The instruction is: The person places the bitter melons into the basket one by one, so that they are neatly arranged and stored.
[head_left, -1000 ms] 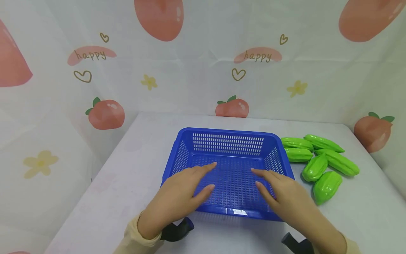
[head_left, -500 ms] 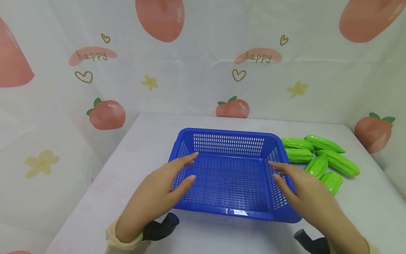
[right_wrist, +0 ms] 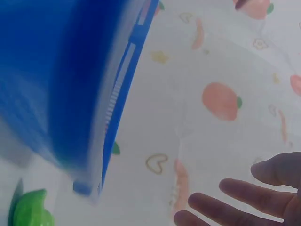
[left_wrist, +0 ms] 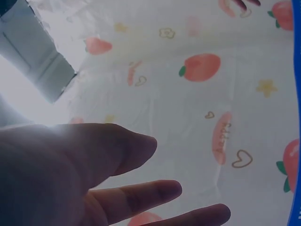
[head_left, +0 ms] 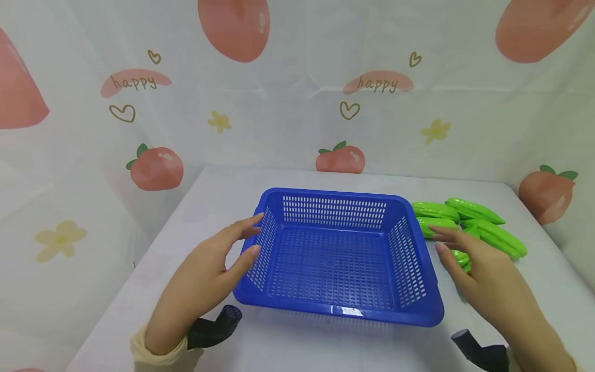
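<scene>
A blue plastic basket [head_left: 339,310] with slotted walls stands on the white table, nothing inside it. My left hand [head_left: 204,274] hovers at its left side, fingertips right at the rim, thumb and fingers spread. On the other side my right hand [head_left: 488,279] is held off the basket's right rim with its fingers extended, holding nothing. It covers part of a group of glossy green ridged vegetables [head_left: 497,237], which look like bitter melons. In the right wrist view, the basket's side [right_wrist: 70,84] is close by, with one green vegetable [right_wrist: 32,211] below it.
The white table [head_left: 176,237] reaches back to a fabric backdrop [head_left: 279,103] printed with peaches, hearts and flowers. Black curved pieces [head_left: 216,328] are worn at both wrists. The vegetables lie close against the basket's right side.
Both hands have moved apart, from over the basket's middle out to its left and right sides. The right hand now hides some of the green vegetables. The basket has stayed in place.
</scene>
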Tool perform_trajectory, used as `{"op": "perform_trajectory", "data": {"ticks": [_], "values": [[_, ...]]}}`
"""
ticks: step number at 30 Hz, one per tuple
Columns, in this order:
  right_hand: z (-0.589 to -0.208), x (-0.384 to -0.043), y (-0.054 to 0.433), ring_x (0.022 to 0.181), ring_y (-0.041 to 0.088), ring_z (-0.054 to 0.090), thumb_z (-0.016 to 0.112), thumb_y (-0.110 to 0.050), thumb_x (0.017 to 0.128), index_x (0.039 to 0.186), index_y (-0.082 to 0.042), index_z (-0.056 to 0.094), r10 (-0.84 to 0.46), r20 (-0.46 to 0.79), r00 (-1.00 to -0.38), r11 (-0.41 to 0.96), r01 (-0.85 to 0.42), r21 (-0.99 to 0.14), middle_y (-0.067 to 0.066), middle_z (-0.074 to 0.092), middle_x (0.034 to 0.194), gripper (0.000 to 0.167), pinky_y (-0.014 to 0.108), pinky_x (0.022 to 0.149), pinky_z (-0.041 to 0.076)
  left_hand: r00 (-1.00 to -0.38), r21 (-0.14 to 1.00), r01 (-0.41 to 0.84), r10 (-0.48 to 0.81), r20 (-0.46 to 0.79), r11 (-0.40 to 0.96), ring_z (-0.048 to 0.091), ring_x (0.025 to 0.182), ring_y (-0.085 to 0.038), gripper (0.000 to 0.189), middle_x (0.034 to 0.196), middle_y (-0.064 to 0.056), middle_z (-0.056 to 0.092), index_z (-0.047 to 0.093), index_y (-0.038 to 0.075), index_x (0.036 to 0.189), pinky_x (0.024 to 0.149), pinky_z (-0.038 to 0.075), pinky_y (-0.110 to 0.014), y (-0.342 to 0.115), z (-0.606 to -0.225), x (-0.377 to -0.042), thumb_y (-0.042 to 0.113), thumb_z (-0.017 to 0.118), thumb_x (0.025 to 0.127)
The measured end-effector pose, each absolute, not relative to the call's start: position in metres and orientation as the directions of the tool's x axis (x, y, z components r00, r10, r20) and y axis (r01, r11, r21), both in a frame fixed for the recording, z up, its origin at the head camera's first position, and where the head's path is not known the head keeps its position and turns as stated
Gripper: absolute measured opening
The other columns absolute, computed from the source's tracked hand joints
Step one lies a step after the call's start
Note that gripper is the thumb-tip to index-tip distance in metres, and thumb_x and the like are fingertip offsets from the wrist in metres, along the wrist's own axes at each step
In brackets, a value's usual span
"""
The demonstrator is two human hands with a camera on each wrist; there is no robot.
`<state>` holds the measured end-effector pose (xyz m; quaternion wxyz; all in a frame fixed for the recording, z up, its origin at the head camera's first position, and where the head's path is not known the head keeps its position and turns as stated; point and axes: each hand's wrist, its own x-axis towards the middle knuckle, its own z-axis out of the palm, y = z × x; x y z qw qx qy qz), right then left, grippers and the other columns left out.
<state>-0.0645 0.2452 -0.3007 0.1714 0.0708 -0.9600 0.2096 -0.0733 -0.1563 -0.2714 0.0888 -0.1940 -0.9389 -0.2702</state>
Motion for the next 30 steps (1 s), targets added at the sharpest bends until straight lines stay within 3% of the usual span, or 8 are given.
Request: {"op": "perform_trajectory", "data": {"ticks": [3,7,14,18,22,26,29,30], "values": [[-0.302,-0.067,0.253,0.083,0.037,0.064,0.06,-0.024,0.096,0.128,-0.014,0.06,-0.047,0.367,-0.929,0.899,-0.199,-0.389,0.02,0.07,0.106,0.034,0.038,0.058,0.044,-0.91,0.503,0.41,0.305,0.281,0.761,0.059,0.12,-0.026,0.046,0.126,-0.003,0.065,0.043,0.024,0.145,0.096,0.049,-0.056,-0.162,-0.272,-0.076,0.033,0.051,0.1],[-0.306,-0.07,0.262,0.095,0.046,0.064,0.06,-0.022,0.096,0.13,-0.011,0.058,-0.023,0.398,-0.917,0.884,-0.205,-0.42,0.023,0.07,0.105,0.036,0.052,0.066,0.047,-0.912,0.55,0.407,0.286,0.295,0.73,0.06,0.119,-0.027,0.044,0.123,-0.006,0.066,0.045,0.022,0.144,0.098,0.046,-0.057,-0.171,-0.275,-0.081,0.029,0.051,0.101],[-0.313,-0.073,0.275,0.091,0.051,0.064,0.062,-0.014,0.094,0.128,-0.009,0.059,0.0,0.434,-0.901,0.861,-0.22,-0.458,0.025,0.069,0.103,0.035,0.058,0.065,0.051,-0.924,0.582,0.378,0.253,0.288,0.72,0.061,0.117,-0.033,0.041,0.121,-0.01,0.067,0.047,0.019,0.142,0.096,0.048,-0.057,-0.181,-0.28,-0.089,0.026,0.05,0.101],[-0.32,-0.074,0.281,0.089,0.052,0.064,0.062,-0.01,0.093,0.127,-0.007,0.059,0.022,0.434,-0.9,0.861,-0.203,-0.466,0.028,0.069,0.102,0.035,0.049,0.061,0.056,-0.936,0.599,0.35,0.239,0.258,0.72,0.061,0.116,-0.036,0.041,0.122,-0.01,0.067,0.047,0.019,0.141,0.094,0.049,-0.058,-0.187,-0.284,-0.094,0.028,0.049,0.102],[-0.326,-0.076,0.287,0.091,0.053,0.063,0.059,-0.008,0.094,0.13,-0.005,0.055,0.045,0.428,-0.903,0.862,-0.181,-0.472,0.029,0.067,0.105,0.036,0.063,0.066,0.052,-0.948,0.626,0.317,0.221,0.228,0.713,0.061,0.115,-0.038,0.041,0.122,-0.01,0.066,0.046,0.019,0.142,0.094,0.049,-0.059,-0.192,-0.288,-0.099,0.028,0.047,0.102],[-0.332,-0.079,0.292,0.087,0.043,0.068,0.06,-0.006,0.093,0.131,-0.006,0.055,0.04,0.444,-0.895,0.859,-0.196,-0.473,0.026,0.068,0.106,0.038,0.033,0.066,0.058,-0.961,0.648,0.276,0.189,0.203,0.709,0.061,0.115,-0.038,0.041,0.123,-0.011,0.065,0.045,0.018,0.143,0.096,0.047,-0.06,-0.196,-0.292,-0.102,0.027,0.047,0.103],[-0.337,-0.081,0.297,0.087,0.043,0.067,0.06,-0.006,0.093,0.132,-0.007,0.054,0.037,0.45,-0.892,0.852,-0.207,-0.481,0.025,0.069,0.107,0.039,0.001,0.061,0.041,-0.969,0.662,0.245,0.16,0.186,0.708,0.06,0.116,-0.038,0.042,0.124,-0.013,0.064,0.043,0.017,0.144,0.098,0.046,-0.059,-0.197,-0.296,-0.106,0.027,0.046,0.103],[-0.339,-0.082,0.298,0.091,0.051,0.062,0.06,-0.007,0.093,0.132,-0.005,0.054,0.038,0.447,-0.894,0.851,-0.206,-0.483,0.025,0.068,0.109,0.039,0.0,0.062,0.04,-0.971,0.668,0.236,0.153,0.181,0.706,0.06,0.116,-0.037,0.042,0.125,-0.013,0.064,0.043,0.017,0.144,0.098,0.046,-0.059,-0.198,-0.298,-0.108,0.028,0.045,0.103]]}}
